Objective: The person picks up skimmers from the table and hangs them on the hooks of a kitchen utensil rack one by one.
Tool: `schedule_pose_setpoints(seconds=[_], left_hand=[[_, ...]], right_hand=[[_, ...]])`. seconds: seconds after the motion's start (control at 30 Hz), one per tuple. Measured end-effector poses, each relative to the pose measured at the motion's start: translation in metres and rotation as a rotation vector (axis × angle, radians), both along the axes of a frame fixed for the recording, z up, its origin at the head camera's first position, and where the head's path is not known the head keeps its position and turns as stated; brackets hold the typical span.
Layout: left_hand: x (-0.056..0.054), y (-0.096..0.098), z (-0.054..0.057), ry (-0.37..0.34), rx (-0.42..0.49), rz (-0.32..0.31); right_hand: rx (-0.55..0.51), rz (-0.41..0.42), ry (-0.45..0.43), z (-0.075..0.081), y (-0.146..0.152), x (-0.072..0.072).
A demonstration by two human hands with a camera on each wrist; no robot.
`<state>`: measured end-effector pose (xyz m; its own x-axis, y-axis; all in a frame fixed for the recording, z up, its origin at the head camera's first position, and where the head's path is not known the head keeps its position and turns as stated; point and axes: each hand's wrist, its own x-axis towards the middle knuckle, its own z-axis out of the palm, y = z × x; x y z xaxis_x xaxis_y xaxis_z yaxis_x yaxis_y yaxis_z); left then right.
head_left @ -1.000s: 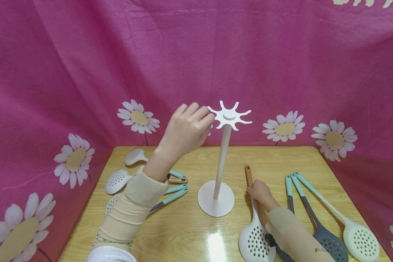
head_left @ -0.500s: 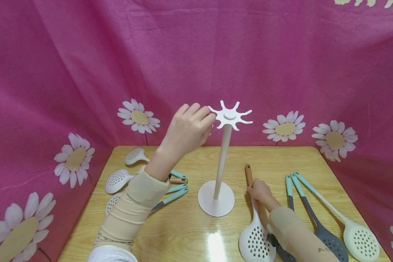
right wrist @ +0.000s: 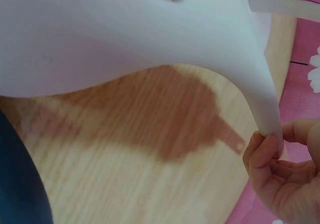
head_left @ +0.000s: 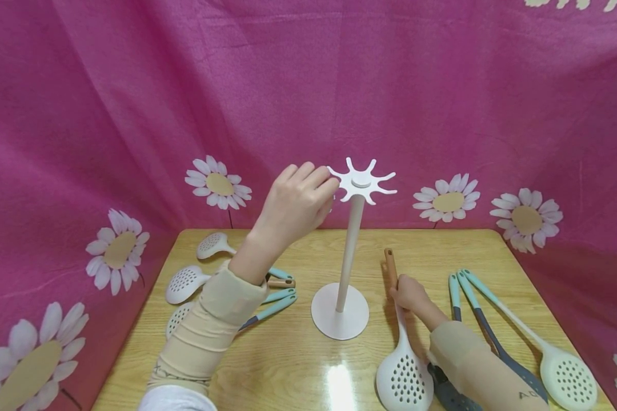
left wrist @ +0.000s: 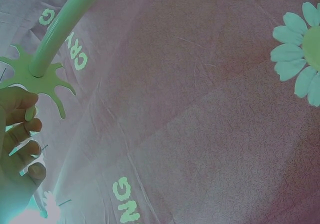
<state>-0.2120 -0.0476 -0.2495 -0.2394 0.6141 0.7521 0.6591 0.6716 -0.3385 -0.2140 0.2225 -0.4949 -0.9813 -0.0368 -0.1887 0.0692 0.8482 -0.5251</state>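
My left hand (head_left: 298,197) pinches one arm of the star-shaped top on a white utensil stand (head_left: 348,251). In the left wrist view, the thumb and fingers (left wrist: 33,125) meet round that arm's tip, under the stand's pole (left wrist: 65,29). On the right, my right hand (head_left: 412,294) grips a white skimmer (head_left: 405,379) by its handle, just below the brown end piece. The right wrist view shows the skimmer's neck (right wrist: 267,104) between thumb and fingers, its holed head tilted over the wooden table and casting a shadow.
Left of the stand lie several utensils, white skimmers (head_left: 184,283) and mint handles (head_left: 275,308) among them, partly behind my left forearm. To the right lie dark utensils (head_left: 493,337) and a cream skimmer (head_left: 568,377). A pink flowered cloth (head_left: 298,85) hangs behind the table (head_left: 288,365).
My right hand has shifted slightly up in the head view, and the skimmer's handle end has risen with it. The left hand stays in place at the stand's top.
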Motion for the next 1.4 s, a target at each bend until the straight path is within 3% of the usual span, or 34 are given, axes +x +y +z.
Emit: schedule_pose_setpoints(seconds=[0.23, 0.87, 1.4], left_hand=[[-0.001, 0.001, -0.001, -0.003, 0.015, -0.007], [0.000, 0.001, -0.001, -0.007, 0.015, -0.003], [-0.001, 0.001, -0.001, 0.015, 0.026, -0.012]], right_hand=[[-0.018, 0.021, 0.013, 0.013, -0.004, 0.000], [-0.037, 0.036, 0.191, 0.066, 0.004, -0.010], [-0.098, 0.069, 0.439, 0.118, 0.010, -0.005]])
